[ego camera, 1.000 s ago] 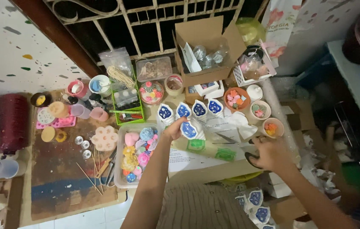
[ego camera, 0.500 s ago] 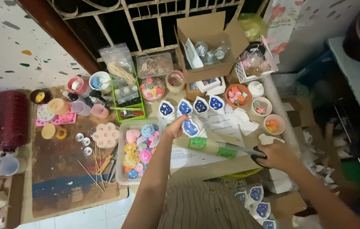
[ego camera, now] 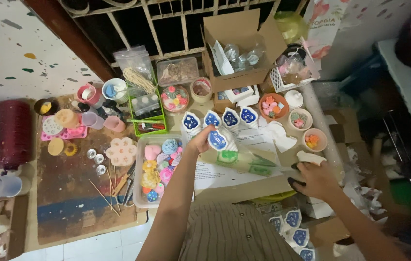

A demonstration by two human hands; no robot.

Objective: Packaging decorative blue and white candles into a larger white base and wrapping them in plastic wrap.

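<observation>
Left hand is pinched around a little blue-and-white packet, lifted just in front of the row of matching packets. Right hand is closed around black-handled scissors, blades pointing toward the left hand over the paper sheet. I'd say hold the packet steady and snip clear of fingertips; the tray of colourful shapes sits just left.
</observation>
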